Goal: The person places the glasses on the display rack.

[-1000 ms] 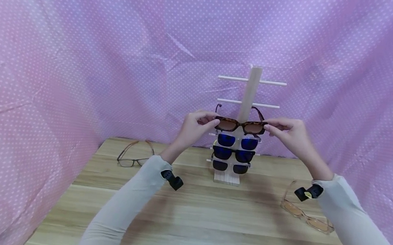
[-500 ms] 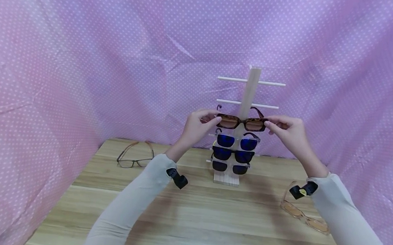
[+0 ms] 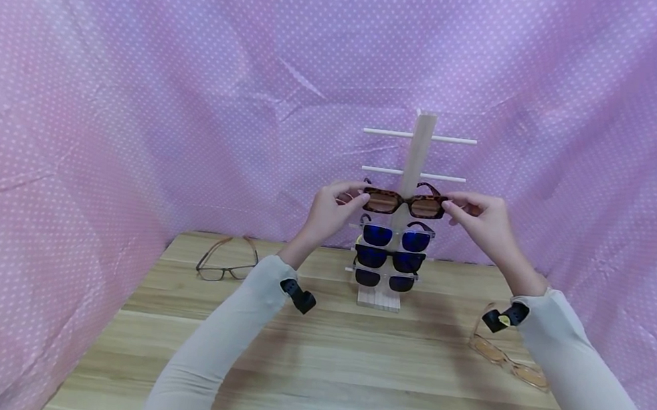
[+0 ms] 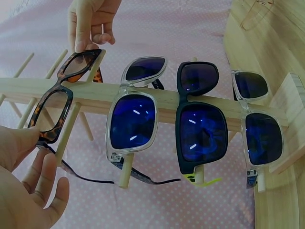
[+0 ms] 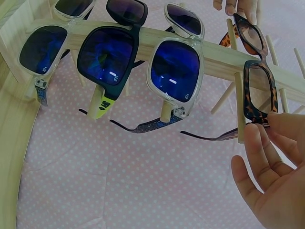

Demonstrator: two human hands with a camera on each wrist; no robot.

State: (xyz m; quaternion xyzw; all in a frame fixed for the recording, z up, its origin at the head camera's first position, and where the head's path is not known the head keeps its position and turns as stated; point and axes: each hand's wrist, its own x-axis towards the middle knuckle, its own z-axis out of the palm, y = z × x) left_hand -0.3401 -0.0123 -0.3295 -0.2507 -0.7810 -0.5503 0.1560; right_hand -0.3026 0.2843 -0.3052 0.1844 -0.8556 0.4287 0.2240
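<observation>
A pair of tortoiseshell sunglasses [image 3: 405, 202] with brown lenses is held level in front of the wooden display stand [image 3: 422, 141]. My left hand [image 3: 327, 213] pinches its left end between thumb and fingers, and my right hand [image 3: 485, 227] pinches the right end. In the left wrist view, the open temples of the tortoiseshell frame [image 4: 59, 88] reach back past a stand peg [image 4: 69, 133]; whether they rest on it I cannot tell. Below hang clear-framed sunglasses [image 3: 398, 232] with blue lenses, black-framed sunglasses [image 3: 392, 251] and another clear-framed pair [image 3: 385, 274].
Two white rods [image 3: 448, 178] above the held pair carry nothing. Dark-framed eyeglasses [image 3: 227, 270] lie on the wooden table [image 3: 309, 390] at left. Orange-tinted glasses [image 3: 507, 365] lie at right, partly behind my right forearm. A pink dotted curtain [image 3: 321, 44] surrounds the table.
The tortoiseshell sunglasses have risen slightly, widening the gap above the clear-framed pair, and their front has tilted up. Both hands keep their pinch; the forearms moved slightly inward.
</observation>
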